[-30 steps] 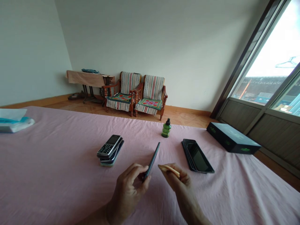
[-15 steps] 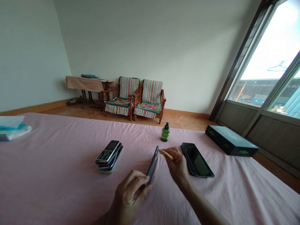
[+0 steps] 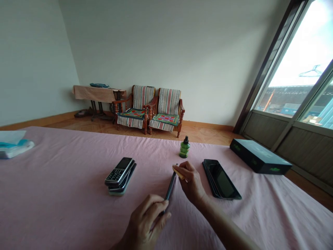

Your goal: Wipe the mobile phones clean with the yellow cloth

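Holds the slim dark phone point(image 3: 171, 188) nearly edge-on in front of the green spray bottle point(image 3: 184, 148), with thumb and fingers of the left hand point(image 3: 149, 218) closed on its near end; pinches a small pale-yellow piece point(image 3: 179, 172) in the right hand point(image 3: 191, 184), at the phone's far end, just in front of the bottle; shows too little of the piece to tell its material.

To the left of the bottle and nearer, see a stack of phones, with a silver-edged keypad phone point(image 3: 120, 171) face up on top; to the right and nearer, see a large black touchscreen device point(image 3: 222, 180) lying face up on other dark, flat items; farther right, a black box point(image 3: 260, 158) with green markings, closed, contents hidden; far to the left, a tissue pack point(image 3: 15, 149) with a white sheet coming out of the top.

Find the bottle upright on the pink cloth point(image 3: 65, 194), its black spray top on; cannot tell its fill; beyond and to the left of it, see two wooden armchairs point(image 3: 166, 111) with striped covers, then a cloth-draped table point(image 3: 93, 93).
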`<state>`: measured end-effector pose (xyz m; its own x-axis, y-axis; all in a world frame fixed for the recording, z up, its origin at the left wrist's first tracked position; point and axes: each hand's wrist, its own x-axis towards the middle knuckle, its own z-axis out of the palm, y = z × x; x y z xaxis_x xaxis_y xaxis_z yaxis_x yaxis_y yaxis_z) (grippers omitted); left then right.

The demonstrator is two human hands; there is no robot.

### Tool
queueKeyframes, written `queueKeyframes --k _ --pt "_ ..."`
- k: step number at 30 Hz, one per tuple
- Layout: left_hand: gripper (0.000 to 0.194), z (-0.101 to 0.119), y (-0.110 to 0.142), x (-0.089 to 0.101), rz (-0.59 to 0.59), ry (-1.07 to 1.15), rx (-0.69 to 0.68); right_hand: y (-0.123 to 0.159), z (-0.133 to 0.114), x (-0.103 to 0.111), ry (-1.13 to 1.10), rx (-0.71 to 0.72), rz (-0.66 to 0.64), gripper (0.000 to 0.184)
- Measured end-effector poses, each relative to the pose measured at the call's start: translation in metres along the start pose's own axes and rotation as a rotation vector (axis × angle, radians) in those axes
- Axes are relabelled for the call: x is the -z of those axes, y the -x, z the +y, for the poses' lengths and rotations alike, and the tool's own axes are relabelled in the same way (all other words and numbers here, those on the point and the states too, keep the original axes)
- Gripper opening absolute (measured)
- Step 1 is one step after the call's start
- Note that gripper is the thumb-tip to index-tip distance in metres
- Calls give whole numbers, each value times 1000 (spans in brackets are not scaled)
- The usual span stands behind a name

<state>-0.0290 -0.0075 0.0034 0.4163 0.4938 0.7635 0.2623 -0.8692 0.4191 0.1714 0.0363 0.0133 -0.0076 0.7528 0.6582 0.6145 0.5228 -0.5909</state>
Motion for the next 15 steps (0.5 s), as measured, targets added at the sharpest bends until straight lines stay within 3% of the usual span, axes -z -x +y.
queueKeyframes --k 8,15 --pt "18 -3 1 -2 1 24 50 47 -34 -3 -101 135 -101 46" --pt "13 2 0 3 -19 -14 -22 17 -9 -1 51 67 -37 37"
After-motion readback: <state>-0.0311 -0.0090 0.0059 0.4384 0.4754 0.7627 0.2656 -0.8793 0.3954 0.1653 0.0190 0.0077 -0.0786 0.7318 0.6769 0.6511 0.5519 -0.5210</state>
